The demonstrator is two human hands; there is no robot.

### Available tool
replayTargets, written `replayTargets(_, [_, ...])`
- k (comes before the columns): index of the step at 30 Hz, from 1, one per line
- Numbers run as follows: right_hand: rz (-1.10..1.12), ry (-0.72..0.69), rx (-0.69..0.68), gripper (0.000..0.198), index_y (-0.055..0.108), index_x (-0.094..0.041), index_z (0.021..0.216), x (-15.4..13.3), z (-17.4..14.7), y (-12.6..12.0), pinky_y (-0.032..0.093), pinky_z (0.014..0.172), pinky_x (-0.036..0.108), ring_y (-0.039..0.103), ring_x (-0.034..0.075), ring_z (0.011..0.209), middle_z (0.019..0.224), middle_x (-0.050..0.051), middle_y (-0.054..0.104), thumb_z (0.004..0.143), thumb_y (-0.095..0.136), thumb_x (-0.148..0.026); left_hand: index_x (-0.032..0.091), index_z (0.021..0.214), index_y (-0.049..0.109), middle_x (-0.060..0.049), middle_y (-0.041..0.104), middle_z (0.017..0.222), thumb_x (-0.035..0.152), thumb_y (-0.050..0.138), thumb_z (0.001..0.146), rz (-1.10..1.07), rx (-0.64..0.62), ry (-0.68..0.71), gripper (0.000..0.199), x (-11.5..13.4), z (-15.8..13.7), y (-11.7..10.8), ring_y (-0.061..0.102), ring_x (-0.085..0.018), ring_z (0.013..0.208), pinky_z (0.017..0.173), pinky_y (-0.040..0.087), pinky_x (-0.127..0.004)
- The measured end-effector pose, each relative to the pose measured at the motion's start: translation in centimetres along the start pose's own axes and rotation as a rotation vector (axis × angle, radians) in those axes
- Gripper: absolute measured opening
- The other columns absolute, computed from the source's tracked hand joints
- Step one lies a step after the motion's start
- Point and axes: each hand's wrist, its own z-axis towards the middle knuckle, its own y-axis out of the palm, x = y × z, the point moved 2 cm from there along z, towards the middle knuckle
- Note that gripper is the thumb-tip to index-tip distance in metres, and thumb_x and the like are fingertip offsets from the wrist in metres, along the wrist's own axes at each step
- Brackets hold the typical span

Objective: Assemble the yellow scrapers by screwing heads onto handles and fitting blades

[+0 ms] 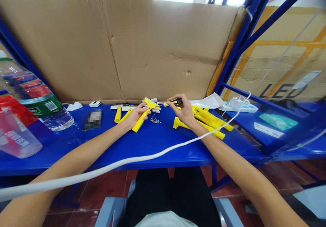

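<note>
My left hand is closed around a yellow plastic scraper, its wide head tilted up and away to the right. In my right hand is a screwdriver with a black and yellow handle, its shaft pointing left at the scraper's head. Whether the tip touches a screw cannot be made out. Just below the scraper head lies a small heap of screws. Two more yellow handles rest beside my left hand. Under and beyond my right wrist lies a pile of yellow scrapers.
A white cable crosses in front of both forearms. On the blue table stand a large water bottle and a plastic cup at left, near a phone. A cardboard sheet closes the back. A power strip lies right.
</note>
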Motion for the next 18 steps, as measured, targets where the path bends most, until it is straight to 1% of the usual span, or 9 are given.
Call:
replayTargets(2, [-0.041, -0.02, 0.031, 0.032, 0.063, -0.028, 0.111, -0.02, 0.03, -0.18, 0.068, 0.086, 0.041, 0.08, 0.022, 0.091, 0.106, 0.005, 0.082, 0.098, 0.083, -0.05, 0.019, 0.119, 0.061, -0.006, 0.07, 0.1, 0.004, 0.077, 0.083, 0.003, -0.006, -0.01, 0.043, -0.02, -0.04, 0.11, 0.068, -0.013, 0.068, 0.043, 0.045, -0.019])
replayTargets(5, [0.064, -0.047, -0.006, 0.037, 0.057, -0.029, 0.121, -0.01, 0.07, 0.02, 0.066, 0.106, 0.046, 0.079, 0.025, 0.118, 0.129, 0.01, 0.078, 0.101, 0.08, -0.049, 0.02, 0.122, 0.061, -0.005, 0.069, 0.097, 0.003, 0.076, 0.083, -0.001, -0.009, -0.008, 0.045, -0.07, -0.01, 0.18, 0.069, -0.013, 0.068, 0.043, 0.044, -0.018])
replayTargets(6, [0.111, -0.042, -0.023, 0.039, 0.055, -0.029, 0.123, 0.05, 0.08, 0.18, 0.065, 0.109, 0.047, 0.077, 0.026, 0.125, 0.134, 0.011, 0.076, 0.101, 0.079, -0.05, 0.021, 0.122, 0.061, -0.004, 0.069, 0.097, 0.003, 0.076, 0.084, -0.002, -0.008, -0.006, 0.045, -0.09, 0.01, 0.17, 0.069, -0.013, 0.068, 0.044, 0.044, -0.018])
replayTargets(7, [0.139, -0.03, -0.034, 0.04, 0.053, -0.03, 0.123, 0.13, 0.09, 0.35, 0.065, 0.109, 0.047, 0.077, 0.026, 0.127, 0.134, 0.011, 0.076, 0.101, 0.079, -0.051, 0.021, 0.122, 0.061, -0.005, 0.069, 0.098, 0.003, 0.076, 0.084, -0.002, -0.006, -0.004, 0.045, -0.11, 0.04, 0.15, 0.069, -0.013, 0.068, 0.044, 0.044, -0.018])
replayTargets(10, [0.095, 0.007, -0.024, 0.044, 0.053, -0.03, 0.121, 0.26, 0.07, 0.63, 0.069, 0.096, 0.045, 0.082, 0.025, 0.11, 0.115, 0.007, 0.081, 0.098, 0.082, -0.054, 0.019, 0.121, 0.061, -0.006, 0.07, 0.1, 0.003, 0.075, 0.084, 0.002, -0.006, -0.003, 0.043, -0.17, 0.11, 0.06, 0.068, -0.013, 0.069, 0.044, 0.045, -0.019])
replayTargets(12, [0.045, -0.005, 0.0, 0.044, 0.054, -0.03, 0.119, 0.11, -0.01, 0.56, 0.069, 0.093, 0.044, 0.082, 0.024, 0.101, 0.106, 0.005, 0.081, 0.097, 0.084, -0.053, 0.018, 0.121, 0.062, -0.007, 0.07, 0.1, 0.003, 0.075, 0.084, 0.004, -0.012, -0.006, 0.042, -0.2, 0.12, 0.03, 0.069, -0.014, 0.069, 0.044, 0.045, -0.019])
replayTargets(15, [0.058, -0.035, -0.027, 0.04, 0.053, -0.029, 0.122, -0.2, -0.17, 0.42, 0.067, 0.102, 0.046, 0.08, 0.024, 0.11, 0.12, 0.009, 0.08, 0.1, 0.079, -0.051, 0.018, 0.122, 0.063, -0.007, 0.07, 0.101, 0.003, 0.076, 0.084, 0.004, -0.014, -0.005, 0.042, -0.19, 0.13, 0.02, 0.069, -0.014, 0.07, 0.044, 0.045, -0.019])
replayTargets(17, [0.117, -0.026, -0.068, 0.041, 0.052, -0.03, 0.125, -0.15, -0.23, 0.44, 0.066, 0.107, 0.048, 0.078, 0.025, 0.12, 0.133, 0.012, 0.077, 0.102, 0.077, -0.053, 0.019, 0.121, 0.063, -0.007, 0.071, 0.103, 0.004, 0.077, 0.084, 0.001, -0.009, -0.001, 0.042, -0.16, 0.15, 0.0, 0.069, -0.014, 0.07, 0.044, 0.045, -0.019])
replayTargets(18, [0.141, -0.009, -0.077, 0.043, 0.051, -0.03, 0.125, -0.03, -0.23, 0.46, 0.066, 0.107, 0.048, 0.079, 0.025, 0.121, 0.134, 0.012, 0.076, 0.101, 0.077, -0.054, 0.019, 0.121, 0.062, -0.007, 0.071, 0.104, 0.005, 0.077, 0.084, 0.0, -0.007, 0.0, 0.042, -0.14, 0.15, -0.01, 0.069, -0.013, 0.07, 0.044, 0.045, -0.019])
